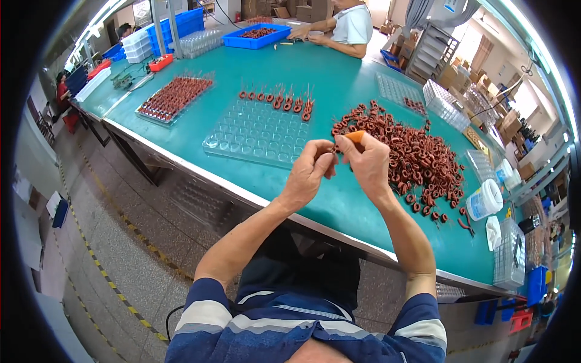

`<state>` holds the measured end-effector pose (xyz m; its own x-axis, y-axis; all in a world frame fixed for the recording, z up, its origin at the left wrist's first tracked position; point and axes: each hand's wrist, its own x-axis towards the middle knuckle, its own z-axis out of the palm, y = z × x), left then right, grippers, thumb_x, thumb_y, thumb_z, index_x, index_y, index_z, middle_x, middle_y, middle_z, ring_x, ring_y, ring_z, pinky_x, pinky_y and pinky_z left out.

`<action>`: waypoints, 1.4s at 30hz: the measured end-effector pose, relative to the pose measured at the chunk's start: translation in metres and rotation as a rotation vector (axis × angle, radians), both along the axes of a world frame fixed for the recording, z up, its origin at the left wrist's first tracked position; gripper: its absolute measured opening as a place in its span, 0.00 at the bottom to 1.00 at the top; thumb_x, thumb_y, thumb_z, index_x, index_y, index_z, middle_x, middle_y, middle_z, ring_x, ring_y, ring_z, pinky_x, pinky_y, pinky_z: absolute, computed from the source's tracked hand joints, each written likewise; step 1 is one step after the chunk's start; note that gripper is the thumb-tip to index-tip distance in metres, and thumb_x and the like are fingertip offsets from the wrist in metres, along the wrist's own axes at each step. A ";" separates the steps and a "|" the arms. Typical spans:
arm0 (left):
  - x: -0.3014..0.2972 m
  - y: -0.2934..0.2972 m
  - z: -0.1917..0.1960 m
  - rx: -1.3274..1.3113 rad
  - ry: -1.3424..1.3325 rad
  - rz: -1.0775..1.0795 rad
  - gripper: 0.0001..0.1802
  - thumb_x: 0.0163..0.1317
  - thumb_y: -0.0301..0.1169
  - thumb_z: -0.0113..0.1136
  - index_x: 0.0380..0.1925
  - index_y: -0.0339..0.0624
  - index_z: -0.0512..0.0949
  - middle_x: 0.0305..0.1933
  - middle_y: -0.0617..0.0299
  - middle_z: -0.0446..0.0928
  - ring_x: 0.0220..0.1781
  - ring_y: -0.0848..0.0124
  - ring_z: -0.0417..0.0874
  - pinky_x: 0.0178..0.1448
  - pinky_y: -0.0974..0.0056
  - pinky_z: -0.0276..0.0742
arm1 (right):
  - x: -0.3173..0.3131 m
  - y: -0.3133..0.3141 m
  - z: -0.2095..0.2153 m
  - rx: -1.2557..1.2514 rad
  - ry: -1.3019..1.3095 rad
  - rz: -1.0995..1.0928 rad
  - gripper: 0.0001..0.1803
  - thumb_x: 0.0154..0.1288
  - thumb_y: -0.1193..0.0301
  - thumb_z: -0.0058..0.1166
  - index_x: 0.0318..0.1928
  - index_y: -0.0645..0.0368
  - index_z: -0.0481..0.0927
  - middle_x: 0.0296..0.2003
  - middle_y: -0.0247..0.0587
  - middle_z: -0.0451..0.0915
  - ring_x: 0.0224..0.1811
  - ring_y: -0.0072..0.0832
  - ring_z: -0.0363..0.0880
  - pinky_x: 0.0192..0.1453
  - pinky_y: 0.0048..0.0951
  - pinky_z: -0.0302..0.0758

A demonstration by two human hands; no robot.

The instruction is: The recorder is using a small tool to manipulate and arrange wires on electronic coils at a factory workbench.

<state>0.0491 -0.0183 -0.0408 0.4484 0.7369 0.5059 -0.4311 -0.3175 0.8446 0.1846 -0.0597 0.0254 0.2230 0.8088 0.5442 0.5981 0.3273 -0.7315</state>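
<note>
My left hand (pixel 311 172) and my right hand (pixel 367 158) meet above the table, fingertips pinched together. Between them is a small reddish-brown wire-wound ring coil (pixel 336 149), mostly hidden by the fingers. An orange cover (pixel 356 137) wraps a finger of my right hand. Just beyond and right of that hand spreads a big heap of loose ring coils (pixel 417 158) with thin wire leads. Left of my hands lies a clear plastic tray (pixel 254 130) with round pockets. Coils stand in its far row and down its right side, leads pointing up.
Further left sits a tray full of coils (pixel 175 97). Red-handled pliers (pixel 466 226) and a white tub (pixel 485 199) are at the right, near a clear plastic box (pixel 510 254). Across the green table (pixel 339 221), another person (pixel 348 30) works beside a blue bin (pixel 257 37).
</note>
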 end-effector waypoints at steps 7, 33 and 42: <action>-0.020 -0.006 0.002 -0.195 0.084 -0.100 0.15 0.73 0.37 0.46 0.44 0.35 0.72 0.31 0.62 0.74 0.26 0.77 0.74 0.30 0.71 0.72 | 0.010 -0.001 -0.024 0.020 0.016 0.110 0.13 0.64 0.65 0.61 0.38 0.64 0.84 0.31 0.33 0.80 0.29 0.15 0.73 0.31 0.19 0.68; -0.024 -0.003 -0.012 -0.256 0.109 -0.161 0.11 0.72 0.30 0.47 0.48 0.36 0.70 0.28 0.65 0.69 0.26 0.78 0.70 0.29 0.72 0.68 | 0.008 -0.008 -0.047 0.074 -0.106 0.001 0.11 0.63 0.68 0.60 0.32 0.66 0.81 0.27 0.40 0.78 0.28 0.26 0.75 0.32 0.27 0.70; -0.040 -0.013 -0.008 -0.183 0.028 -0.170 0.11 0.72 0.30 0.47 0.49 0.36 0.69 0.28 0.65 0.68 0.26 0.77 0.70 0.31 0.72 0.68 | 0.000 -0.010 -0.046 -0.178 0.407 0.235 0.13 0.67 0.66 0.55 0.35 0.65 0.83 0.29 0.33 0.81 0.32 0.18 0.74 0.41 0.23 0.70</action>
